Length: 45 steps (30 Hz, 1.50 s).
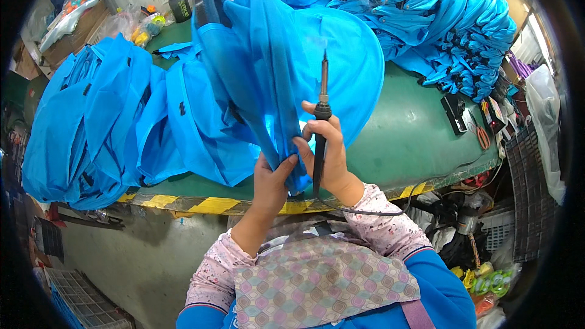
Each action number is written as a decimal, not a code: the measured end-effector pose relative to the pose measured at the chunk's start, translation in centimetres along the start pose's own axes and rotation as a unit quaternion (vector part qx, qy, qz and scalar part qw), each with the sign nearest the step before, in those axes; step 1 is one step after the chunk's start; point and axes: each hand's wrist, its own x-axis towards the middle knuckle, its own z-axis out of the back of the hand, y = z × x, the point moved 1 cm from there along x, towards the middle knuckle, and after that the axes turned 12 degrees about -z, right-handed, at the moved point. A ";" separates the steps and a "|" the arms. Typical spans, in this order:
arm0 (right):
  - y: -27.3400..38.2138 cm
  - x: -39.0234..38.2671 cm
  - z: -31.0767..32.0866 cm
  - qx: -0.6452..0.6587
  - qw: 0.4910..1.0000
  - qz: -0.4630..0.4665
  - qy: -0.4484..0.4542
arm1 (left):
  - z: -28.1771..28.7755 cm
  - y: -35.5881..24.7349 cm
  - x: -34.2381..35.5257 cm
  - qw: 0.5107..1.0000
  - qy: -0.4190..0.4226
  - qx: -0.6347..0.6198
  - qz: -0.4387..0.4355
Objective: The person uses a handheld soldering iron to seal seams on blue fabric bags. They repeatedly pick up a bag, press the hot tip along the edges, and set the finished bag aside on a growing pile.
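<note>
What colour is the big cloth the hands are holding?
Bright blue: the held cloth shows in the head view.

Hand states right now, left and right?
Left hand: closed, gripping blue fabric.
Right hand: closed, holding a soldering iron, tip up; thumb at the fabric.

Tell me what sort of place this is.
Probably a fabric workshop: piles of matching blue cloth pieces on a green worktable, and a soldering-iron-like tool in the right hand.

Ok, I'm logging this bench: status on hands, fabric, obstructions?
Left hand gripping bunched blue fabric. Right hand holding soldering iron, tip up. Iron's cord crossing right sleeve.
</note>
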 end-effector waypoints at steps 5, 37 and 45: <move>3.3 0.2 3.5 -0.137 0.986 0.070 -0.068 | -0.7 0.6 0.1 0.991 -0.102 0.017 -0.081; -0.9 5.5 7.0 -0.192 0.952 -0.051 -0.234 | -1.7 -5.8 -2.4 0.986 0.008 0.163 0.029; 2.2 6.8 3.7 -0.166 0.969 0.098 -0.152 | -4.8 -22.7 2.9 0.793 0.130 0.529 -0.274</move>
